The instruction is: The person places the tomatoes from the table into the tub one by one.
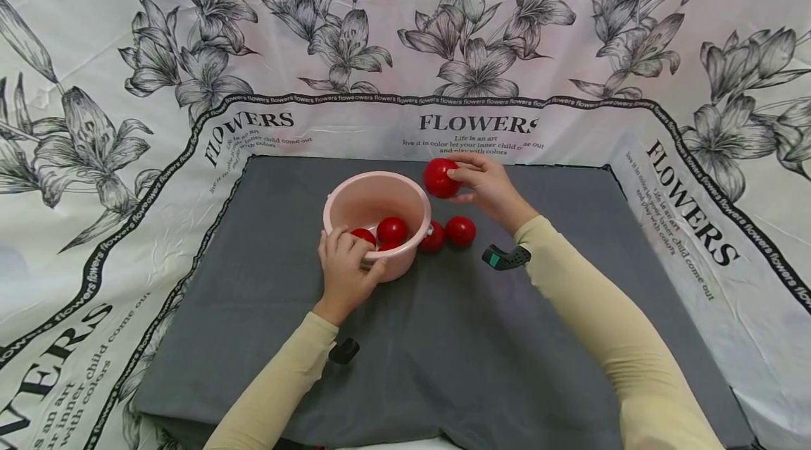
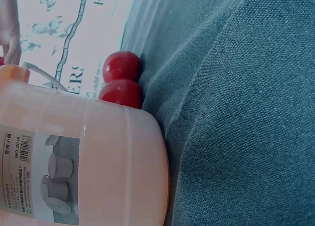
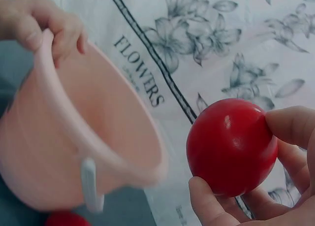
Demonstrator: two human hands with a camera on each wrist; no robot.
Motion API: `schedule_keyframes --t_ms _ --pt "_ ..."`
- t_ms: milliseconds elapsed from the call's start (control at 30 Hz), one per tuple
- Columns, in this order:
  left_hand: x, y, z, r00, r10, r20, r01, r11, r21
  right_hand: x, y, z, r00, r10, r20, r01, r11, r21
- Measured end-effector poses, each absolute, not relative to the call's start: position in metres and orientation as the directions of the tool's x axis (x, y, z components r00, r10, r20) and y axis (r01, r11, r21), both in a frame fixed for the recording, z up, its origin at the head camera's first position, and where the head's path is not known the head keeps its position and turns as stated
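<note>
A pink bucket (image 1: 338, 205) stands on the dark grey cloth, with several red balls (image 1: 392, 230) inside it. My left hand (image 1: 345, 267) grips the bucket's near rim, thumb outside and fingers over the edge. Up beside the bucket's right rim, my right hand (image 1: 484, 186) holds a shiny red ball (image 3: 231, 147) between thumb and fingers, apart from the bucket. Two more red balls (image 1: 460, 232) lie on the cloth against the bucket's right side. In the left wrist view the bucket's outer wall (image 2: 123, 157) carries a printed label (image 2: 39, 177).
A grey cloth (image 1: 253, 337) covers the table. White sheeting with flower drawings and lettering (image 1: 478, 124) rises behind it and at both sides. The bucket's pale handle (image 3: 89, 184) hangs at its side. Black bands (image 1: 505, 258) sit at both wrists.
</note>
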State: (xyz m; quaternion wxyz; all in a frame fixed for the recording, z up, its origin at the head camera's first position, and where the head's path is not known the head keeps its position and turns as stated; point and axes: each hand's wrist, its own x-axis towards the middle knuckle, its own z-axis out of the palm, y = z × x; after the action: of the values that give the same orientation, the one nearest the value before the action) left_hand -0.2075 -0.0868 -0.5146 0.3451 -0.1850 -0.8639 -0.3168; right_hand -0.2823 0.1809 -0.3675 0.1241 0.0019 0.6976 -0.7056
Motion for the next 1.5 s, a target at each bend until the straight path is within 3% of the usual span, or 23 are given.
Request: schedule_keyframes --t_ms 633,1500 --pt "-0.209 -0.086 -0.514 -0.682 0.092 0.726 0.549 0.720 0.425 -0.286 0.107 -0.384 -0.953 -0.236 -0.189 0.161 0.135 -0.978" --pt "-0.208 -0.086 -0.515 -0.675 0.091 0.732 0.550 0.723 0.418 -0.287 0.073 -0.411 -0.938 -0.241 -0.251 0.154 0.359 -0.921"
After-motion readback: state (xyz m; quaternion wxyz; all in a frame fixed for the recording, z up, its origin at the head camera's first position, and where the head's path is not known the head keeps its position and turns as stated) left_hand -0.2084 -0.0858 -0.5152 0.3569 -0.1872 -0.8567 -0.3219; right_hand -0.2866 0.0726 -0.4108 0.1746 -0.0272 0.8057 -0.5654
